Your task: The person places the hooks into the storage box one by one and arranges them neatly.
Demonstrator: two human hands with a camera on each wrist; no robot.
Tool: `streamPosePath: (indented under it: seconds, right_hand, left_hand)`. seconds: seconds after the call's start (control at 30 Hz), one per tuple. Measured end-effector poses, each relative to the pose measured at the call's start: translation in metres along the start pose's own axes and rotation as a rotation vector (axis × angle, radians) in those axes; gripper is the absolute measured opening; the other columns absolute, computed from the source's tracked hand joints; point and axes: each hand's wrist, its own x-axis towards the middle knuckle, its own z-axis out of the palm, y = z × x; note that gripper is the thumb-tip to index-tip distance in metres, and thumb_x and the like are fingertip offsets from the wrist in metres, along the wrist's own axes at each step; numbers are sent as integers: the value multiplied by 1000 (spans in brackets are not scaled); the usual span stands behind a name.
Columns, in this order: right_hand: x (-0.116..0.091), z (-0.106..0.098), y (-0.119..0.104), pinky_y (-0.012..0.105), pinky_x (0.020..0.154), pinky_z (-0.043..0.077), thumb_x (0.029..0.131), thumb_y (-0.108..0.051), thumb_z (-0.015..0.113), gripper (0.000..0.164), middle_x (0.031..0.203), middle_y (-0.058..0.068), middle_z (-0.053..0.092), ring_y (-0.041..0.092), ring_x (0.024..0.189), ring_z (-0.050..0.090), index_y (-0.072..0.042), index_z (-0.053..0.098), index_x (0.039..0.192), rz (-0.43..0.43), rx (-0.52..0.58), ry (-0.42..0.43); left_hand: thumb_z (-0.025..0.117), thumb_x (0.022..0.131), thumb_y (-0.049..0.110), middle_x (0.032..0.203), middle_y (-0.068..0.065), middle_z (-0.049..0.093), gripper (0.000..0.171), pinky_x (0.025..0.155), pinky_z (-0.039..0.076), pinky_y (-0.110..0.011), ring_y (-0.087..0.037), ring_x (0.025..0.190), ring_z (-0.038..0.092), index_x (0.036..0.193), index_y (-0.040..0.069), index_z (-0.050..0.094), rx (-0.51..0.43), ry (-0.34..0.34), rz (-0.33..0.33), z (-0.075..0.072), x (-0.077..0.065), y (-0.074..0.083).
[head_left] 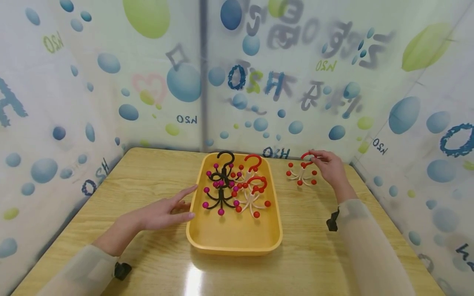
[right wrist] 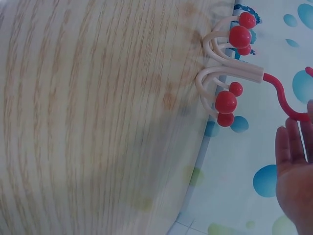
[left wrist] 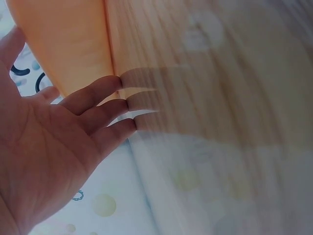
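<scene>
A yellow tray stands on the table with black multi-arm hook hangers tipped in magenta balls on its left side. White hook hangers with red hooks and red balls lie on its right side. To the right of the tray, a similar white hook hanger stands upright on the table or just over it. My right hand pinches its red hook at the top; the thumb is out of the right wrist view. My left hand rests its extended fingers against the tray's left side.
The wooden table carries the tray near its back edge. A patterned curtain closes off the back and both sides. Small black devices are strapped at both wrists.
</scene>
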Motion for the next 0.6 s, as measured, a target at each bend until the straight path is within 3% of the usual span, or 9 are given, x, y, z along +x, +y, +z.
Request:
streamPosePath:
  seconds: [0.23, 0.33, 0.6]
  right_hand:
    - [0, -4, 3, 16, 80, 51, 115, -22, 60, 42, 160, 21, 59, 42, 131, 63, -16, 63, 157, 9, -1, -42]
    - [0, -5, 4, 15, 72, 49, 115, -21, 60, 44, 158, 21, 61, 42, 125, 63, -18, 61, 159, 31, 17, -61]
    - [-4, -5, 6, 14, 69, 53, 114, -20, 62, 46, 151, 24, 67, 48, 124, 68, -20, 59, 160, 32, 21, -56]
  left_hand:
    - [57, 109, 63, 165, -20, 55, 87, 124, 32, -79, -53, 154, 48, 178, 38, 9, -4, -3, -24, 1, 1, -2]
    - [57, 109, 64, 165, -20, 55, 88, 124, 32, -79, -53, 154, 48, 178, 39, 8, -6, -2, -25, 2, 1, -2]
    - [57, 109, 62, 165, -21, 54, 87, 124, 32, -79, -53, 155, 47, 178, 38, 9, -14, -4, -21, 2, 1, -2]
